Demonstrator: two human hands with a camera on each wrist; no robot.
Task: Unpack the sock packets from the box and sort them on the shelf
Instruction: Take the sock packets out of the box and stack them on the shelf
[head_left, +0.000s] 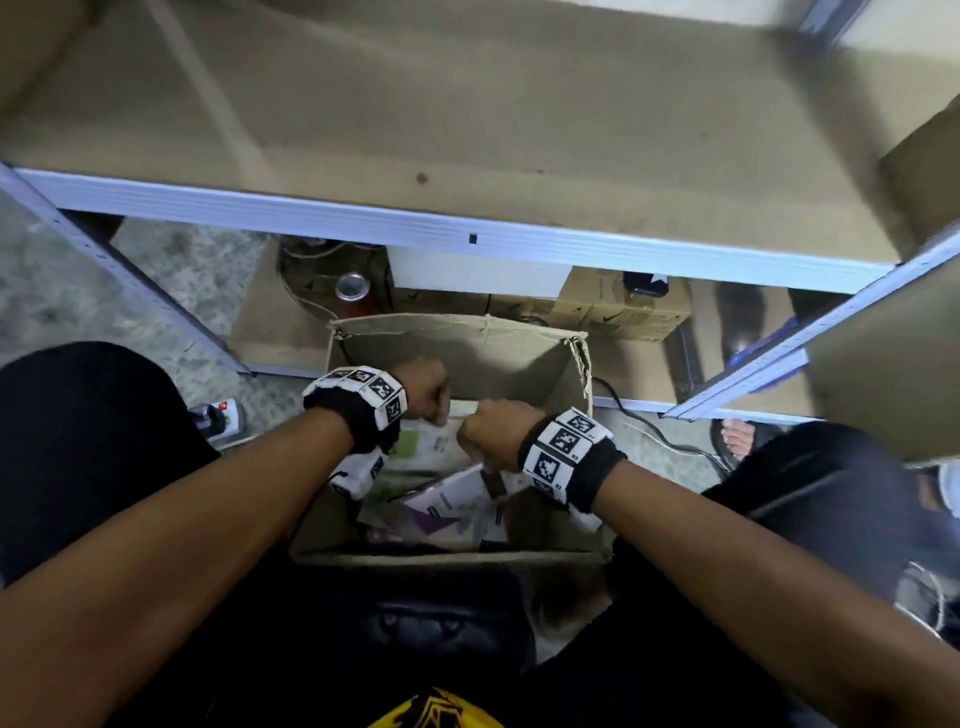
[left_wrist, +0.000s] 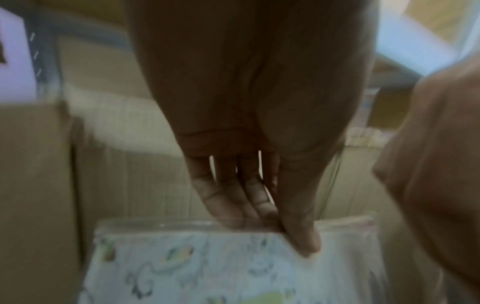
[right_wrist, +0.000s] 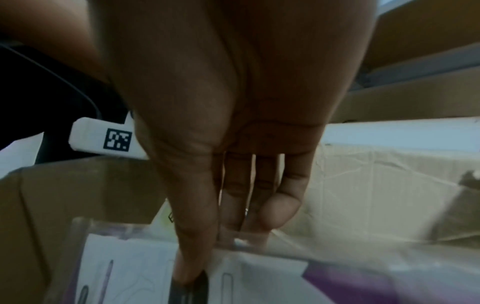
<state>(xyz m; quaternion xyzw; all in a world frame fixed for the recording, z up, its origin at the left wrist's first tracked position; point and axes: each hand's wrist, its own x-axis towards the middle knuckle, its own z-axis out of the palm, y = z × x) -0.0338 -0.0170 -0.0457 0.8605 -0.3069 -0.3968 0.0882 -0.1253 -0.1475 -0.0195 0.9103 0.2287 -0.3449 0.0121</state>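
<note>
An open cardboard box (head_left: 566, 364) stands on the floor between my knees, with several sock packets lying in it. My left hand (head_left: 423, 392) pinches the top edge of a pale packet with a green and floral print (left_wrist: 197, 265), thumb in front and fingers behind. My right hand (head_left: 488, 434) pinches the top edge of a white and purple packet (right_wrist: 272, 281), which also shows in the head view as the purple packet (head_left: 449, 506). Both hands are inside the box, close together. The shelf board (head_left: 467, 104) lies above and beyond the box.
A pale metal shelf rail (head_left: 415, 228) runs across in front of the box. Under the shelf sit brown cartons (head_left: 613, 312) and a can (head_left: 352, 287). A power strip (head_left: 218, 415) lies on the floor to the left, and a black cable (head_left: 649, 421) to the right.
</note>
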